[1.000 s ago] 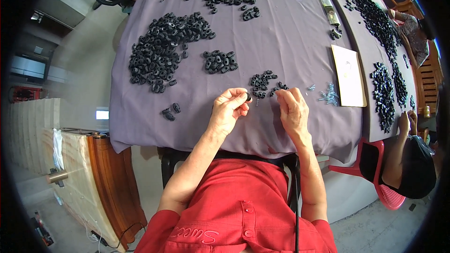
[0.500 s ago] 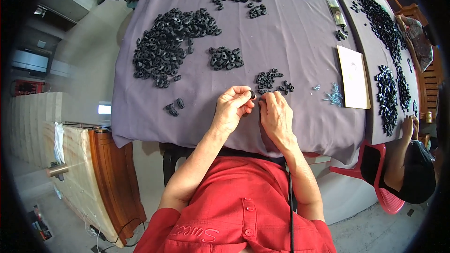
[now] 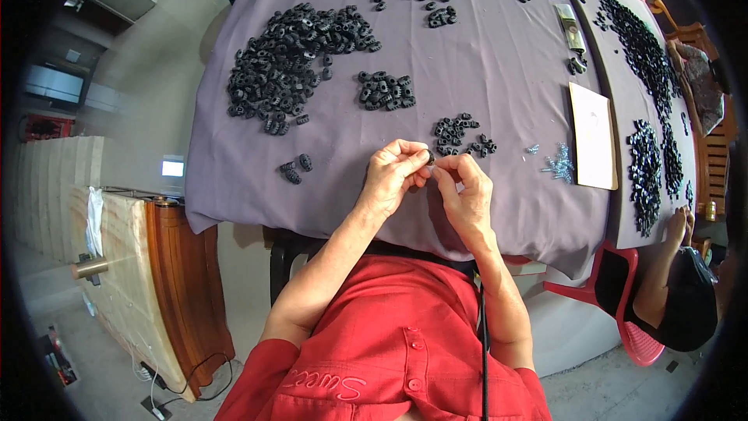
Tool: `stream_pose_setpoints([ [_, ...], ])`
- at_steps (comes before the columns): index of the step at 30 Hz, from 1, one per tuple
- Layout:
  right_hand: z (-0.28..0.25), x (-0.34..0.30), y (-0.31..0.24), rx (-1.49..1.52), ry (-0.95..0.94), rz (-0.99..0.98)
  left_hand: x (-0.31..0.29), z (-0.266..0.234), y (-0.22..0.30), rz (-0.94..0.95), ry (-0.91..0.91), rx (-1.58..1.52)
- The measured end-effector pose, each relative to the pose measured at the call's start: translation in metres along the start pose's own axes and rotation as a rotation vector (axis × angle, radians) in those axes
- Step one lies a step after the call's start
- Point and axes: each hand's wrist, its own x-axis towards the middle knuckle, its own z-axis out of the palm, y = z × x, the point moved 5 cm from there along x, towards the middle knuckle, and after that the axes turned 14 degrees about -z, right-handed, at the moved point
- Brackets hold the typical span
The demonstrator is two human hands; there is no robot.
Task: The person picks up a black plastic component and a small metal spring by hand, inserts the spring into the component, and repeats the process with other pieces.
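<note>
Between its thumb and fingers my left hand [image 3: 389, 178] pinches a small black ribbed part [image 3: 430, 157]. My right hand [image 3: 467, 196] meets it from the right, thumb and forefinger closed together at the part; a tiny pale piece seems to be in that pinch, too small to name. Just beyond my fingers lie a small group of black ribbed parts [image 3: 450, 134] and a smaller cluster [image 3: 483, 146]. Three loose ones [image 3: 294, 169] rest left of my left hand. Small clear-blue pieces [image 3: 559, 164] form a little heap to the right.
Larger heaps of black parts [image 3: 288, 62] cover the far left of the purple cloth [image 3: 499, 54]. A pale flat board [image 3: 594, 136] lies at right, with a tube-like packet [image 3: 570, 27] beyond. At the adjoining table, a co-worker's hand [image 3: 679, 228] is near more black parts.
My right hand has turned and its fingertips have come up against the black part in my left hand. The view has shifted slightly.
</note>
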Motion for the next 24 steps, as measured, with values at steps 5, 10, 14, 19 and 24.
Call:
stream_pose_setpoints([
  [5, 0.0, 0.001, -0.001, -0.083, -0.018, -0.04, -0.001, 0.001, -0.001, -0.023, 0.007, 0.033],
  [10, -0.001, -0.003, 0.005, -0.002, -0.016, 0.05, -0.001, 0.002, -0.001, -0.035, -0.037, 0.032],
  [14, -0.003, -0.002, 0.017, 0.133, -0.017, 0.123, -0.004, 0.004, -0.001, -0.066, -0.081, 0.029],
  [19, -0.006, 0.008, 0.003, 0.027, -0.047, -0.046, -0.002, 0.002, -0.004, -0.057, -0.086, 0.001],
  [24, 0.006, 0.007, -0.01, -0.196, -0.069, -0.346, -0.001, 0.0, -0.005, -0.047, -0.123, -0.02],
])
